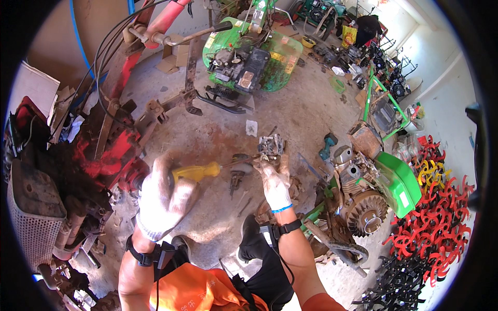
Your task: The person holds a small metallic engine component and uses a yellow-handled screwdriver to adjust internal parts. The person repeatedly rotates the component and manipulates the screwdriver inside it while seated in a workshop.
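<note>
My left hand (163, 199), in a dirty white work glove, is closed around the yellow handle of a screwdriver (201, 171). The shaft runs to the right, and its tip meets or lies close to a small grimy metal engine part that looks like a carburetor (271, 146). My right hand (275, 185), gloved too, grips this part from below, holding it above the concrete floor. Whether the tip sits in a screw is too small to tell. Beneath, on the floor, lies a dark metal part (236, 179).
To the right stand a dismantled engine (358, 186) with a green cover (397, 184), a teal power tool (328, 146) and piled red tiller blades (425, 223). A green machine (238, 62) is ahead. Red machinery (111, 155) and a perforated metal box (33, 212) crowd the left.
</note>
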A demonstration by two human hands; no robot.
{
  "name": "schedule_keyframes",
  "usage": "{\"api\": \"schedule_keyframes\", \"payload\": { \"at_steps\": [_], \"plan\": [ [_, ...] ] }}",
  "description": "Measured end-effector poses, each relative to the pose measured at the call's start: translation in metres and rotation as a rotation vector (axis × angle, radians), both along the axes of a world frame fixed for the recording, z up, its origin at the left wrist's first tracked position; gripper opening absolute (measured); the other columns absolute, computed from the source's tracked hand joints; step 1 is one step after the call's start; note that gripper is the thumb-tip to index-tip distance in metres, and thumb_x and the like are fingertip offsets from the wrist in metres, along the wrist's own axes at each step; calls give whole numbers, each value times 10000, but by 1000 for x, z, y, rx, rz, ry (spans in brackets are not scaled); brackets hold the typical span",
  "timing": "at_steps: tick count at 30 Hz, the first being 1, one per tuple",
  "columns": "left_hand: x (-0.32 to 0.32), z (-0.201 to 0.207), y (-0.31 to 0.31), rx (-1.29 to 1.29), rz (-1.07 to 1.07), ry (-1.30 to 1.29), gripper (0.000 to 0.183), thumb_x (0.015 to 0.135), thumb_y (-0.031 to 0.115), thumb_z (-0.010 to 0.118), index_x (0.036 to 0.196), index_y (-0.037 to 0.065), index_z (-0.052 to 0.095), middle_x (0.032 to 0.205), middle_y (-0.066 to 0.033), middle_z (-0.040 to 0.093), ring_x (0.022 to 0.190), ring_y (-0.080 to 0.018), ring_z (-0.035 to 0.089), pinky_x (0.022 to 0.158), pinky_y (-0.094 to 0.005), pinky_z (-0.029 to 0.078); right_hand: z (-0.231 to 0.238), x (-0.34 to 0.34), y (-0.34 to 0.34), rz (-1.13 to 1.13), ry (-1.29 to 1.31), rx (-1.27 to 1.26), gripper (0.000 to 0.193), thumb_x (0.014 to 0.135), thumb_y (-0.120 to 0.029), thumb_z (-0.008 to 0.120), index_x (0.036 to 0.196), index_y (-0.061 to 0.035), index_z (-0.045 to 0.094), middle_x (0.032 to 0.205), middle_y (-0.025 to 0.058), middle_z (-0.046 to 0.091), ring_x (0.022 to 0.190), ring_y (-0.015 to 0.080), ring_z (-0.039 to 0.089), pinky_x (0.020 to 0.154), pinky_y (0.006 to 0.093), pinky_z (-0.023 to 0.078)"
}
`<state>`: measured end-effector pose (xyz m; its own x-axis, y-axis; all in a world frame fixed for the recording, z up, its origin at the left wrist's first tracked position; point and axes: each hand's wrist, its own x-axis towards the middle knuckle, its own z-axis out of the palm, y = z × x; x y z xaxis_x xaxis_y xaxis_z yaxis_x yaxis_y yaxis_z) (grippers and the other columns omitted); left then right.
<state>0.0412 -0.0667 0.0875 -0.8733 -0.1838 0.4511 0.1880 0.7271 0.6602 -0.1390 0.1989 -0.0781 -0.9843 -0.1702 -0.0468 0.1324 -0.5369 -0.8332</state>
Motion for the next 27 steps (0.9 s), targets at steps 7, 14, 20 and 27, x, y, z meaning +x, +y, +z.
{"api": "schedule_keyframes", "payload": {
  "at_steps": [7,14,20,27],
  "plan": [
    [-6,-2,-2,160,-183,138,548,855,-55,773,1365,-2,577,1182,-161,704,1027,-292,728,934,-400,573,-2,-1,6,71,124,-89,833,1007,121,630,1686,-250,323,1355,154,680,1176,285,724,1051,510,624],
    [0,2,3,168,5,-41,498,943,196,789,1350,-5,583,1164,-178,700,997,-319,726,903,-403,581,4,3,7,71,121,-105,847,1009,127,619,1698,-256,310,1359,150,678,1173,266,725,1046,502,623],
    [-3,-3,0,64,-9,35,479,911,179,859,1282,4,612,1174,-197,695,999,-363,718,873,-400,579,3,1,8,29,74,-40,858,1008,118,635,1705,-253,301,1377,165,671,1172,284,725,1042,485,624],
    [-2,0,6,209,-103,127,492,863,31,808,1311,-1,609,1133,-144,687,988,-281,702,913,-391,561,15,6,-1,4,70,-81,948,929,145,639,1734,-184,262,1401,162,644,1127,274,706,929,404,641]
  ]
}}
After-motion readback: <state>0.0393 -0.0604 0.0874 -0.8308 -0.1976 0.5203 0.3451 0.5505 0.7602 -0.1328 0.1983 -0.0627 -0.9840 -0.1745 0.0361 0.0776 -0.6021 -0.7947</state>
